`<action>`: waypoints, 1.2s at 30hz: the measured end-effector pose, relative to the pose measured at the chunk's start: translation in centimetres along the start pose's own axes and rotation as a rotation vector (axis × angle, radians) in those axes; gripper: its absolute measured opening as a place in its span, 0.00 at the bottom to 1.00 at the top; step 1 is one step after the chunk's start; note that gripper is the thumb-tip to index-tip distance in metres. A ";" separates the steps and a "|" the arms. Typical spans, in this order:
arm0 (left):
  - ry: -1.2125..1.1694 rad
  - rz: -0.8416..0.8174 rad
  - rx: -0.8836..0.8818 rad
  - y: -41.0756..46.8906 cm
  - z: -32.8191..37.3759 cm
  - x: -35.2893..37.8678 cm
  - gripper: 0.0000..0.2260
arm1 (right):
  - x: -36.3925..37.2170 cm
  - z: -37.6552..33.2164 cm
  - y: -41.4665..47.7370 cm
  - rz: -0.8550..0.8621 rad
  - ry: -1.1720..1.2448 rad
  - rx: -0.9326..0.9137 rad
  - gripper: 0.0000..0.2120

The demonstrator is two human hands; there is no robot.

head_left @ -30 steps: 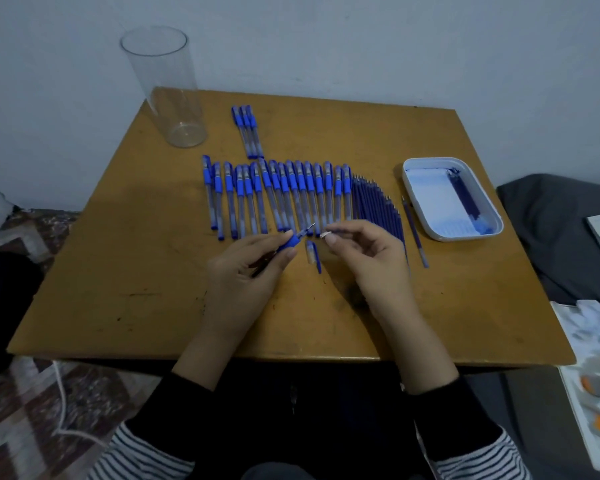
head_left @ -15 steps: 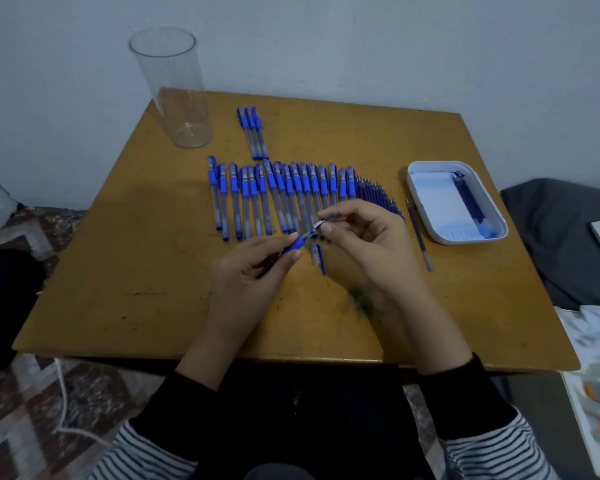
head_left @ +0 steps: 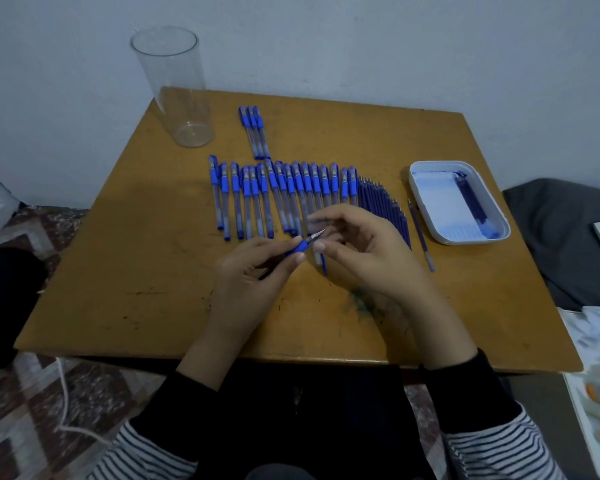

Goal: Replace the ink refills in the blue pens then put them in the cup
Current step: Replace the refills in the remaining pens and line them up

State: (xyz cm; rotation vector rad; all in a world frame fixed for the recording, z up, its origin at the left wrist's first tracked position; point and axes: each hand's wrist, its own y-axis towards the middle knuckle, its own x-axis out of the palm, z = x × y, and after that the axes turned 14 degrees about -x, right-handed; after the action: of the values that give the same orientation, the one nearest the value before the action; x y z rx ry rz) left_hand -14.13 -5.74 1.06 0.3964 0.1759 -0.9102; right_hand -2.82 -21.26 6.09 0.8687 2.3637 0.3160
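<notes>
shifting right hand (head_left: 357, 251) fingers nearer pen (head_left: 300, 247) tip.

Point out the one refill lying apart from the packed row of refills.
It is the single refill lying alone on the table, between the fanned row of refills and the white tray, touching neither.

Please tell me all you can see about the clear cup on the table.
The cup is a tall, straight cylinder of clear material, glass or plastic, with a thicker base. It stands upright and empty at the far left corner of the table, partly over the edge as seen. No pen is inside. Neither hand touches it; three pens lie to its right.
</notes>
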 end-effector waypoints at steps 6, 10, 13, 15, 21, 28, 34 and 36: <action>0.023 -0.023 0.016 0.0 0.0 -0.1 0.13 | 0.5 0.2 0.0 -0.007 -0.186 -0.027 0.07; -0.013 -0.029 0.000 -0.1 0.2 -0.1 0.12 | 0.3 0.1 -0.1 0.023 -0.009 -0.012 0.10; -0.014 -0.046 -0.006 -0.1 0.1 -0.2 0.12 | 0.4 0.2 0.0 -0.023 -0.149 -0.040 0.05; -0.021 -0.056 -0.012 0.0 0.0 -0.1 0.12 | 0.4 0.3 0.0 -0.012 -0.174 -0.008 0.08; -0.028 -0.068 -0.013 -0.1 0.1 -0.1 0.12 | 0.3 0.0 -0.2 -0.011 -0.104 -0.009 0.05; -0.033 -0.053 -0.015 -0.1 0.2 0.0 0.12 | 0.5 -0.2 -0.5 0.063 -0.022 0.039 0.07; -0.016 -0.062 -0.008 -0.2 0.1 0.0 0.12 | 0.6 -0.1 -0.5 0.070 -0.058 0.048 0.06; -0.027 -0.058 -0.007 -0.2 0.0 0.0 0.12 | 0.6 -0.2 -0.5 0.068 -0.019 0.053 0.06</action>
State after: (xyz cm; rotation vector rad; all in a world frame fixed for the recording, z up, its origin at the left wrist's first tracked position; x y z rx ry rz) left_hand -14.29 -5.82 1.07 0.3743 0.1662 -0.9713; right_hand -3.59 -21.29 5.79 0.9742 2.3380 0.2717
